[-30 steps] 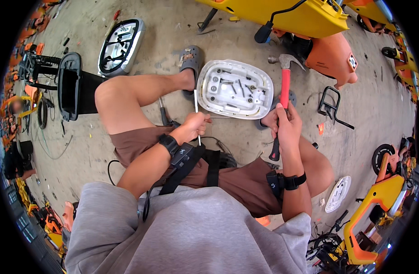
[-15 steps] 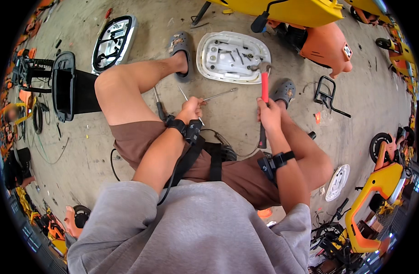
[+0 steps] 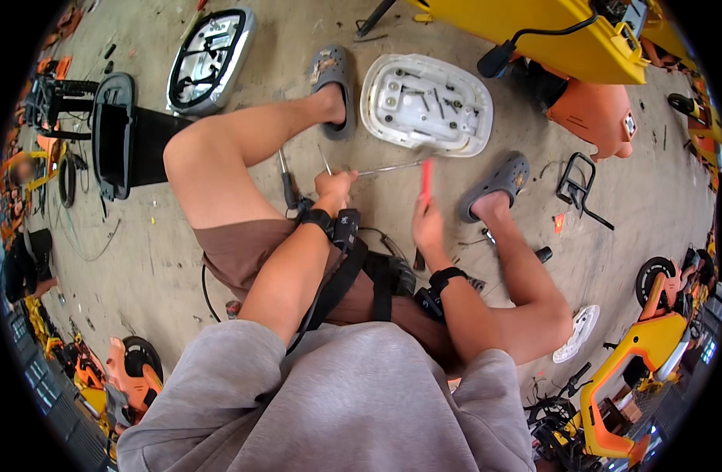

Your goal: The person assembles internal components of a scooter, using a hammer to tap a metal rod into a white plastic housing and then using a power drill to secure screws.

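My left hand [image 3: 335, 189] is closed around a slim metal T-handle wrench [image 3: 388, 168], whose shaft points right over the floor between my legs. In my right hand [image 3: 429, 226] is a hammer [image 3: 426, 182] with a red and black handle. The hammer's head is blurred and close to the shaft's far end; whether they touch I cannot tell. Beyond both hands lies a white plastic cover [image 3: 370, 118] with loose bolts [image 3: 437, 102] in it. A black-handled screwdriver [image 3: 288, 189] rests on the floor beside my left hand.
A black bin-like box [image 3: 113, 169] stands left of my knee, below a silver-and-black panel [image 3: 172, 93]. Yellow bodywork [image 3: 534, 39] and an orange fender [image 3: 589, 114] lie at upper right, near a black tubular bracket [image 3: 573, 177]. Scooter parts line both sides.
My right hand has brought the hammer left and nearer the wrench, away from the white cover. My left hand keeps its hold on the wrench. The view has shifted slightly.
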Demonstrator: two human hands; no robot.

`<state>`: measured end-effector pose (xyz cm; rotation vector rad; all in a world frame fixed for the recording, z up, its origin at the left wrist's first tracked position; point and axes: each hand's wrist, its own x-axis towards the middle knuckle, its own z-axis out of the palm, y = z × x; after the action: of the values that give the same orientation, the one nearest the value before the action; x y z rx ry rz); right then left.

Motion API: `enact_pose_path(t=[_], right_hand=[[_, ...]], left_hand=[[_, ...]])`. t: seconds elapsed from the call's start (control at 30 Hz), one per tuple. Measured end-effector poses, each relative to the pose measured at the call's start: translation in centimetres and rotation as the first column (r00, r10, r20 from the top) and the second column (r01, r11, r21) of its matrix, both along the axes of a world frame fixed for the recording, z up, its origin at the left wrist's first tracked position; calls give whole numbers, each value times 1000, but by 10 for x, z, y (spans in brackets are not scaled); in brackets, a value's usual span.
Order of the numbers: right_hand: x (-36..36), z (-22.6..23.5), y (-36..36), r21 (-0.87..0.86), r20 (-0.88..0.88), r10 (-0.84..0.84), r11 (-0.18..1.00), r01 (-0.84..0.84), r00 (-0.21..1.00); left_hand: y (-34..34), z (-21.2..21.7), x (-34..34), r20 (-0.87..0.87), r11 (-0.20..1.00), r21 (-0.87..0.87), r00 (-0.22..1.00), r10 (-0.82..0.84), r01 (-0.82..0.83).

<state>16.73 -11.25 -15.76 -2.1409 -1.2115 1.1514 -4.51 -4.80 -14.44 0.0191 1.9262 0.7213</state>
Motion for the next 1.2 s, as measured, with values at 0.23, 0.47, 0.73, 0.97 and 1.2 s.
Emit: enact_pose_path(t=[0.23, 0.47, 0.73, 0.97, 1.2], right_hand=[[11, 65, 33, 201, -53, -116, 972, 125, 992], [-1, 2, -3, 33, 133, -49, 998, 45, 990], [18, 79, 63, 355, -320, -312, 836, 418, 895], [-15, 46, 24, -1, 45, 24, 1000, -24, 999], [-2, 99, 58, 342, -236, -247, 884, 318, 940]], left_hand=[[1, -5, -1, -151, 994, 38, 984, -100, 107], [1, -7, -5, -102, 995, 34, 991, -89, 93], [8, -8, -11, -332, 961, -9, 906, -263, 275], [-10, 0, -12, -146, 992, -1, 982, -122, 123], [7, 10, -12, -264, 974, -24, 938, -223, 225]])
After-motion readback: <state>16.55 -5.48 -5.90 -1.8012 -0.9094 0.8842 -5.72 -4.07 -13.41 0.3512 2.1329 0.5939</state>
